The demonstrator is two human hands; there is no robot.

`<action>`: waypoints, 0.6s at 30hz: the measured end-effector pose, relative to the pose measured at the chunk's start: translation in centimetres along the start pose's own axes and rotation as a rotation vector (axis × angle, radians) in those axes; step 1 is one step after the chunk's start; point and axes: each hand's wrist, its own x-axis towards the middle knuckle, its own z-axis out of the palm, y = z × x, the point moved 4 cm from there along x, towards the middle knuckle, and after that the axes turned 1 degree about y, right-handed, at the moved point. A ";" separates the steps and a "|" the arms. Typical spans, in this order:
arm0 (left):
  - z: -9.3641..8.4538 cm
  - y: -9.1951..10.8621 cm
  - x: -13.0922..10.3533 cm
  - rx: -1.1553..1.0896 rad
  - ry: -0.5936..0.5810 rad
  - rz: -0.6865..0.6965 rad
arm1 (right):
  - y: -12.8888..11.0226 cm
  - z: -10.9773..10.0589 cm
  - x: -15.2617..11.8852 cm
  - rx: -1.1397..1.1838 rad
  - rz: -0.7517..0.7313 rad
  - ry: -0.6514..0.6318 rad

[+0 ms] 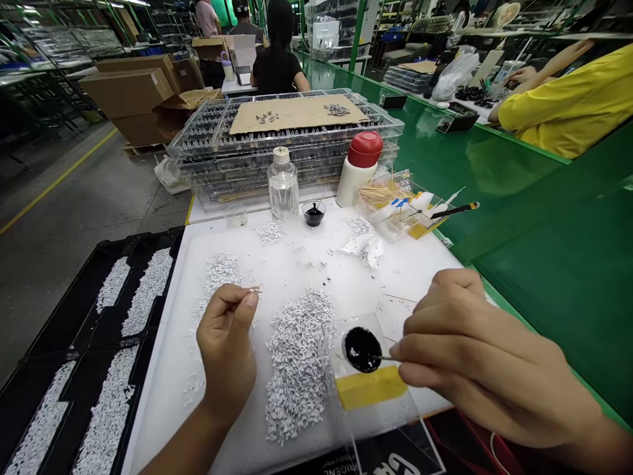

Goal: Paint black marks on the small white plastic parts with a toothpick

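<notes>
My left hand point(228, 349) is closed, pinching a small white part point(254, 290) between thumb and forefinger above the white work surface. My right hand point(479, 356) is closed around a thin stick point(386, 358), most of which its fingers hide. The stick's far end reaches into a small round cup of glossy black liquid point(363, 349). This cup sits on a transparent plastic stand point(368, 419) with yellow tape point(370, 387) across it. Between my hands lies a large heap of small white parts point(299, 363). A looser pile of the same parts point(221, 270) is behind my left hand.
Black trays point(93, 330) of white parts stand at the left. Behind the work surface are a transparent bottle point(283, 185), a red-capped white bottle point(359, 168), another black-liquid cup point(314, 214), a tool box point(400, 221) and stacked plastic cases point(222, 158). A yellow-sleeved person point(568, 99) sits right.
</notes>
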 end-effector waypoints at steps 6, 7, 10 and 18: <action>0.0 -0.1 0.1 -0.022 0.008 0.002 | 0.4 -0.6 -0.4 0.059 0.050 0.118; 0.0 -0.2 0.1 -0.025 0.008 0.001 | 0.4 -0.6 -0.5 0.067 0.062 0.128; -0.1 -0.2 0.0 -0.028 0.005 -0.007 | 0.5 -0.3 -0.5 0.090 0.059 0.133; -0.1 -0.1 0.0 -0.033 0.002 -0.018 | 1.9 1.6 0.5 0.185 0.112 0.146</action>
